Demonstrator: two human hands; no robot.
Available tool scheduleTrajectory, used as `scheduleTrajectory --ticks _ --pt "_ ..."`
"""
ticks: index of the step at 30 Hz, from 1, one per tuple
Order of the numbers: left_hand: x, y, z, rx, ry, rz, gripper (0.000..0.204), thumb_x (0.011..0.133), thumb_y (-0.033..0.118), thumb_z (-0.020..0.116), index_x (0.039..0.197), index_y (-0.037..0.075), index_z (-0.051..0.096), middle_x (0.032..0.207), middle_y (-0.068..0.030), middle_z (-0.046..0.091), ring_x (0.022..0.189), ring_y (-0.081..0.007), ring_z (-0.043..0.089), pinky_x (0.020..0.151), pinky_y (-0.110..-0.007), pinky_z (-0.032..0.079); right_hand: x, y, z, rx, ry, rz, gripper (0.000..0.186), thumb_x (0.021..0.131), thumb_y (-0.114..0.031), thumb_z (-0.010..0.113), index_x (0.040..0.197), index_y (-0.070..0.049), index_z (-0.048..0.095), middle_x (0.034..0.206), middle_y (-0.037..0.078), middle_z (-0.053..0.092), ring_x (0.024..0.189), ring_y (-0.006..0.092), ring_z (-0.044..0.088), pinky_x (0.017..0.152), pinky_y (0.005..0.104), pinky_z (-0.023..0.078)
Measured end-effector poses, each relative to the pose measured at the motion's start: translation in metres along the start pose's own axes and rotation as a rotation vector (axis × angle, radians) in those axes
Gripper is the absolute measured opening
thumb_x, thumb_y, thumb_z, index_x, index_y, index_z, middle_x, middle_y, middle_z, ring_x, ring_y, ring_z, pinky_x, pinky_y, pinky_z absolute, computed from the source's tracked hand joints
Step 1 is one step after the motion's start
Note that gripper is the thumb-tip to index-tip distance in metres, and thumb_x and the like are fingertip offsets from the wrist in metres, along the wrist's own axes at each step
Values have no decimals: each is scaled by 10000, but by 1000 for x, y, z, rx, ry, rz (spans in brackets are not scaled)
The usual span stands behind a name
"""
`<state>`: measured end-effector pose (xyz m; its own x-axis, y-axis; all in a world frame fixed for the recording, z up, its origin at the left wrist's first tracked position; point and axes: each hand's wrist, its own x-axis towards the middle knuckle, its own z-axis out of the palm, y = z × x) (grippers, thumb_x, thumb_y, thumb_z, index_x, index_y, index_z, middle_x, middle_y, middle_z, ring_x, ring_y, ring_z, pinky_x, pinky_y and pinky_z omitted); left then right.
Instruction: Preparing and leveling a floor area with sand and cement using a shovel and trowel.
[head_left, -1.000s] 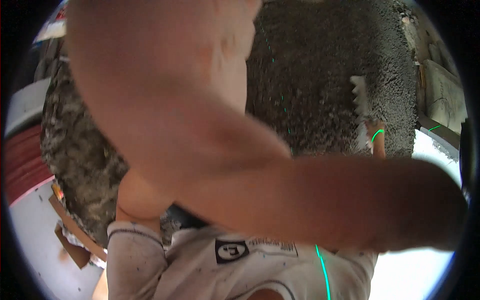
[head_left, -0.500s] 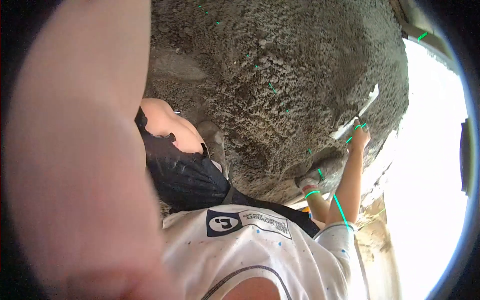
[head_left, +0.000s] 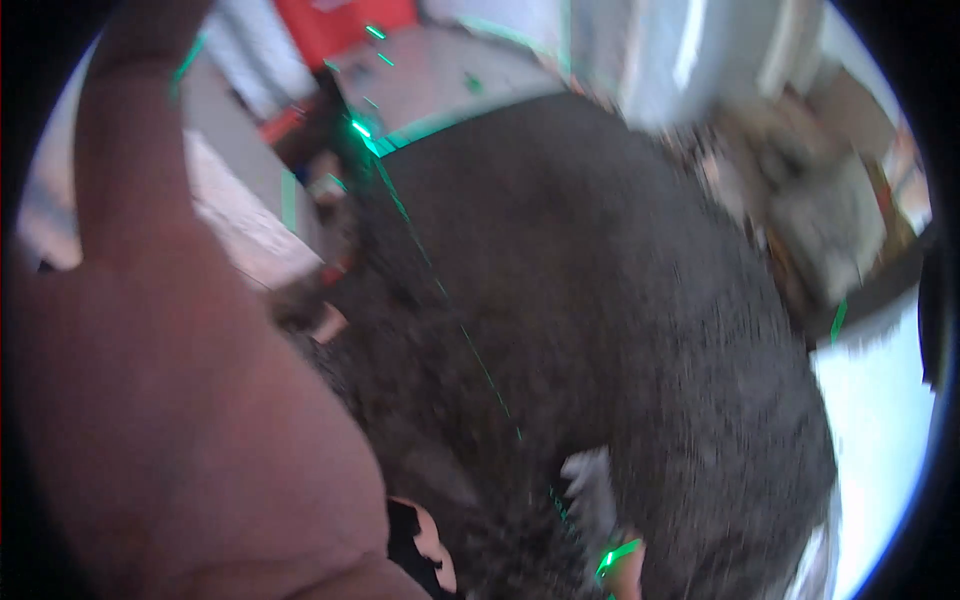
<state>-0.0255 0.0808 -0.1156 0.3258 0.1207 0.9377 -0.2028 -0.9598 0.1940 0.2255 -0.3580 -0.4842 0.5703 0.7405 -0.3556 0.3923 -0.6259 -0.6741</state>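
Note:
Close to the camera, my left arm (head_left: 190,370) fills the left side, bent and raised toward the top edge. Its hand lies outside the picture. At the bottom, right of the middle, my right hand (head_left: 627,575) is closed on a trowel with a pale, flat blade (head_left: 592,490). Motion smears the blade's outline. The blade is over dark grey wet mortar (head_left: 560,270) spread across the floor; whether it touches cannot be told. A green laser line crosses the mortar and my right hand.
Beyond the mortar's far edge is a pale smooth slab (head_left: 460,80), with a red object (head_left: 345,25) behind it. A pale board (head_left: 240,190) stands at the left beside my arm. Pale, bulky, blurred items (head_left: 825,215) sit at the far right. My bare knee (head_left: 430,540) shows below.
The view has swung up and away, so the slab and far items now show. My right hand with the trowel appears lower in the picture. My left arm now shows bent.

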Motion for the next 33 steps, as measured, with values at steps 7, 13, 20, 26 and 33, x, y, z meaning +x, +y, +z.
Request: scheduleTrajectory --ticks 7,13,20,26,33 --pt "71 -76 -115 17 -33 -202 557 955 177 674 1428 -47 482 1357 -203 580 1197 -298 615 1035 -442 494 -42 -232 -11 231 -108 -15 401 894 -262 771 1217 -33 702 1052 163 759 975 237 712 921 378 533" --pt "23 -23 -6 -220 31 -457 589 956 185 673 1450 -52 458 1392 -215 563 1223 -312 607 1047 -457 491 -15 -255 84 984 -293 482 370 1035 -406 620 974 -41 630 722 10 600 597 108 550 535 316 431" --pt "36 136 168 -529 33 -426 625 957 195 671 1475 -59 430 1433 -228 543 1253 -329 597 1061 -474 487 -78 -128 72 267 414 315 316 965 -322 725 1073 -42 626 916 248 735 874 443 717 743 496 562" --pt "-87 170 302 -789 -82 -1078 402 960 99 727 1336 35 598 1340 -115 623 1147 -208 652 964 -355 530 -181 80 -16 450 978 397 231 1001 -216 689 977 7 631 752 49 644 686 144 581 646 321 499" --pt "-80 161 328 -891 -145 -1261 408 999 179 698 1345 -6 588 1317 -150 633 1123 -208 658 955 -353 536 -149 48 -180 645 985 611 379 1060 -360 573 809 -82 513 596 -3 487 459 111 462 415 298 372"
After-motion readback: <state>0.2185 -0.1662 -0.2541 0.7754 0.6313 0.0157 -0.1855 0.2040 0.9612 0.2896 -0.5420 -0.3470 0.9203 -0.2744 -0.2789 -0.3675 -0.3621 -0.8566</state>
